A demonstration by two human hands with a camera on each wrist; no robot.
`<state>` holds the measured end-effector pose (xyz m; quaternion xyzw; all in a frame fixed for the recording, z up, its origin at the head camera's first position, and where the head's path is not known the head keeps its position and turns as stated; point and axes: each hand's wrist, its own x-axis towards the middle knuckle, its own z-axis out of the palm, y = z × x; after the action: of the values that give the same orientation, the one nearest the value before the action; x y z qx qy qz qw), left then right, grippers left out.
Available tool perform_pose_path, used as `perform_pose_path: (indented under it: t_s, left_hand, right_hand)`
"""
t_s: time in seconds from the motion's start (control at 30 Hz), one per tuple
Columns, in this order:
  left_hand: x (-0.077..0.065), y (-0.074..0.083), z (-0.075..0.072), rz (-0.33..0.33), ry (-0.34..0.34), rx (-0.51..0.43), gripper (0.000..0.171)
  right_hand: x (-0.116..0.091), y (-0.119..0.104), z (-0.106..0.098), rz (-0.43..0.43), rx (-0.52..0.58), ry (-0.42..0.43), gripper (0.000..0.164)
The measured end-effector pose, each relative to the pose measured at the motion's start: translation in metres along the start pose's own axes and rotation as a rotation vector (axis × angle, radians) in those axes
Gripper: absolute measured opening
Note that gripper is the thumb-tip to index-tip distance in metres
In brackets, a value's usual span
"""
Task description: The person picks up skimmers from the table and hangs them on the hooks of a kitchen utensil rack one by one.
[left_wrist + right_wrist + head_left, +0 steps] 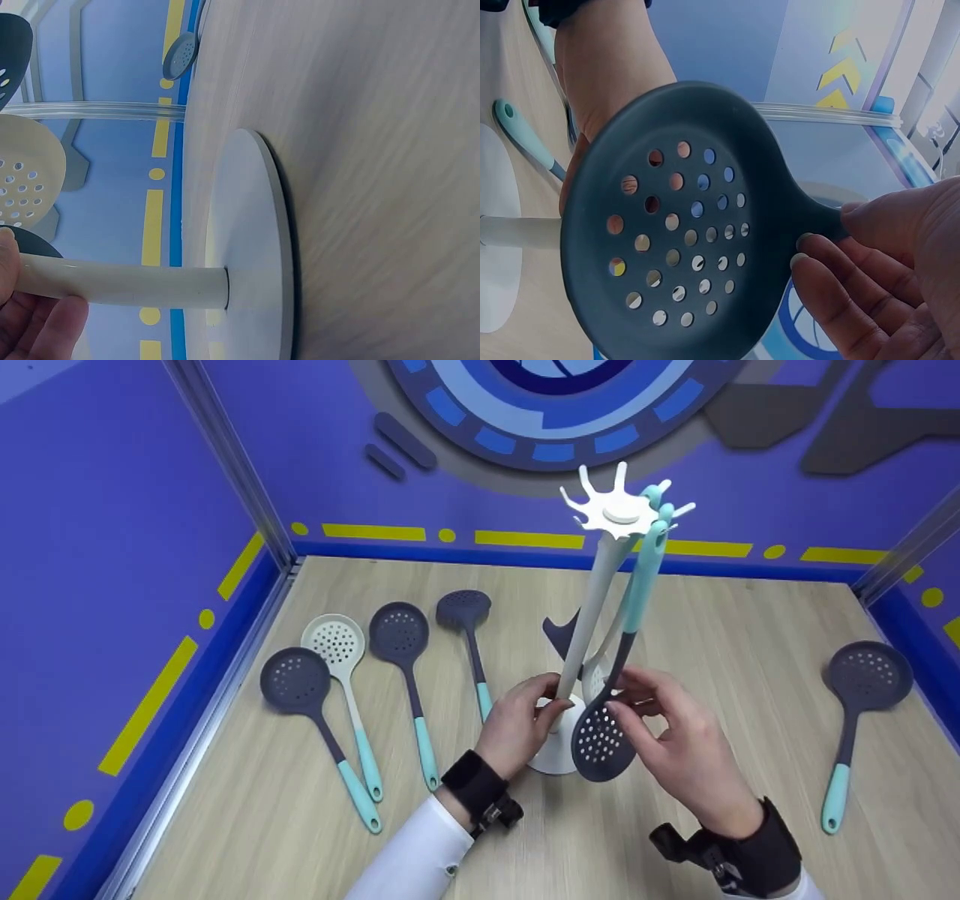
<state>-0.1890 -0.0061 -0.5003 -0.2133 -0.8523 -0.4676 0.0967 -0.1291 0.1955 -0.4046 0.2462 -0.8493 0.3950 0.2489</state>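
Observation:
A white utensil stand (589, 607) with a round base and a crown of hooks is upright on the table. My left hand (517, 724) grips its pole low down, thumb and fingers around it in the left wrist view. A dark skimmer (604, 750) with a turquoise handle is at the crown's right side, bowl down. Thumb and fingertips of my right hand (686, 742) pinch its neck (821, 219), just above the perforated bowl. Behind it, partly hidden, hang a cream perforated utensil (26, 172) and another dark utensil (561, 637).
Left of the stand lie a dark skimmer (296, 681), a cream skimmer (335, 641), another dark skimmer (399, 634) and a dark utensil with a holed head (463, 609). One more dark skimmer (870, 676) lies far right. Blue panels (247, 502) wall the table's back and sides.

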Motion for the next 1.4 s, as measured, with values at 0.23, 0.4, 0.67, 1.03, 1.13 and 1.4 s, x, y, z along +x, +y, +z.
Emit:
perform_pose_path:
  t_s: [0.23, 0.4, 0.67, 1.03, 1.13, 1.4]
  left_hand:
    - [0.0009, -0.0006, -0.0012, -0.011, -0.041, -0.021, 0.024]
    - [0.0016, -0.0018, -0.0019, 0.007, -0.080, 0.028, 0.024]
    - [0.0004, -0.0026, -0.0012, 0.040, -0.069, 0.097, 0.024]
    - [-0.0019, -0.0002, 0.0007, 0.039, -0.021, 0.150, 0.022]
    - [-0.0018, 0.0003, 0.0013, 0.037, -0.020, 0.154, 0.022]
    - [-0.0001, 0.0019, 0.0004, 0.004, -0.025, 0.132, 0.020]
  right_hand:
    - [-0.0010, 0.0007, 0.0007, 0.013, -0.006, 0.002, 0.051]
    - [-0.0012, 0.0006, -0.0004, 0.014, -0.008, 0.000, 0.051]
    - [-0.0009, 0.0007, -0.0027, 0.018, -0.016, 0.000, 0.049]
    - [0.0004, 0.0011, -0.0048, 0.004, 0.016, 0.005, 0.048]
    - [0.0002, 0.0013, -0.0053, 0.011, 0.017, 0.002, 0.048]
    - [0.0007, 0.0011, -0.0059, 0.018, -0.006, 0.018, 0.050]
